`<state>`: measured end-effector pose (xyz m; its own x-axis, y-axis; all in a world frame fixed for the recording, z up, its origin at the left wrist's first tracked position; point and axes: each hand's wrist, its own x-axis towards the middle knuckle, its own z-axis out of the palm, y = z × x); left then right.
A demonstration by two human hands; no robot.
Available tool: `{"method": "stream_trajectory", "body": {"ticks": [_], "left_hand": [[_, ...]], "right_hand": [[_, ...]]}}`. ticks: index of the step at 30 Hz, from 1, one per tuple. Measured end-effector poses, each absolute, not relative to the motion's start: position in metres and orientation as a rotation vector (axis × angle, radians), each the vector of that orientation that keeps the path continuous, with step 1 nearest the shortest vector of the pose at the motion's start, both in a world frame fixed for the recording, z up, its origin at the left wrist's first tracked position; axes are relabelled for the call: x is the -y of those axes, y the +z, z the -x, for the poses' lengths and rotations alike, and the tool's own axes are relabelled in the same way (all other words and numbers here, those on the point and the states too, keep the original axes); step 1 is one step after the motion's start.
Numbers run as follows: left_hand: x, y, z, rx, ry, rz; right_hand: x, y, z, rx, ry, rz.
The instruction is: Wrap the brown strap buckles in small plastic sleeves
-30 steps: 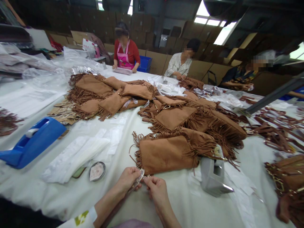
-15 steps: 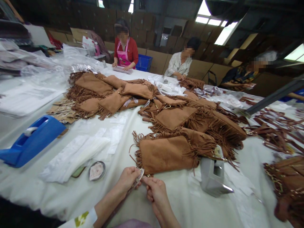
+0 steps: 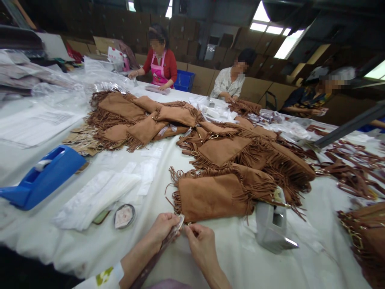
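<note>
My left hand (image 3: 166,230) is closed around the upper end of a brown strap (image 3: 147,269), which hangs down toward my lap. Clear plastic wrap (image 3: 181,221) shows at the strap's tip above my fingers. Close beside that tip, my right hand (image 3: 202,245) has thumb and forefinger pinched together; whatever is between them is too small to make out. Just beyond both hands lies a brown fringed bag (image 3: 213,194), flat on the table. A grey tape dispenser (image 3: 272,226) stands to the right of it.
More fringed bags (image 3: 222,148) are heaped across the table's middle. A blue tape dispenser (image 3: 45,176), white paper strips (image 3: 99,196) and a small round dish (image 3: 124,216) lie left. Brown straps (image 3: 351,166) spread at right. Several people work across the table.
My right hand has shifted slightly right and down, a little away from the strap's tip. Across the table, the person in red has stretched one arm out to the left.
</note>
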<state>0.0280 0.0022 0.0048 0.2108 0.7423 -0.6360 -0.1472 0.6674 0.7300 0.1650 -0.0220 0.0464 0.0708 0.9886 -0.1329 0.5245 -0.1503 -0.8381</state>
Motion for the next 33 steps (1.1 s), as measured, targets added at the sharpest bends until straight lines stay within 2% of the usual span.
{"method": "stream_trajectory", "body": {"ticks": [2, 7, 10, 13, 18, 25, 30, 33], "left_hand": [[-0.002, 0.005, -0.030, -1.212, 0.673, -0.591], [-0.001, 0.004, -0.034, -1.229, 0.677, -0.593], [-0.001, 0.004, -0.035, -1.234, 0.688, -0.607], [-0.001, 0.005, -0.035, -1.232, 0.698, -0.611], [-0.001, 0.011, -0.036, -1.204, 0.699, -0.557], [0.001, 0.011, -0.039, -1.167, 0.663, -0.522], [-0.003, 0.008, -0.036, -1.200, 0.710, -0.452], [-0.006, 0.009, -0.031, -1.191, 0.725, -0.440]], "right_hand": [[0.024, 0.047, -0.165, 1.530, 0.945, 1.750], [0.017, 0.046, -0.170, 1.290, 1.259, 1.726], [0.013, 0.050, -0.169, 1.264, 1.299, 1.732], [0.017, 0.057, -0.165, 1.528, 1.104, 1.729], [0.032, 0.057, -0.165, 2.059, 0.522, 1.606], [0.045, 0.042, -0.173, 2.291, 0.053, 1.279], [0.054, 0.052, -0.168, 2.381, -0.052, 1.039], [0.055, 0.063, -0.165, 2.350, 0.154, 0.987]]}}
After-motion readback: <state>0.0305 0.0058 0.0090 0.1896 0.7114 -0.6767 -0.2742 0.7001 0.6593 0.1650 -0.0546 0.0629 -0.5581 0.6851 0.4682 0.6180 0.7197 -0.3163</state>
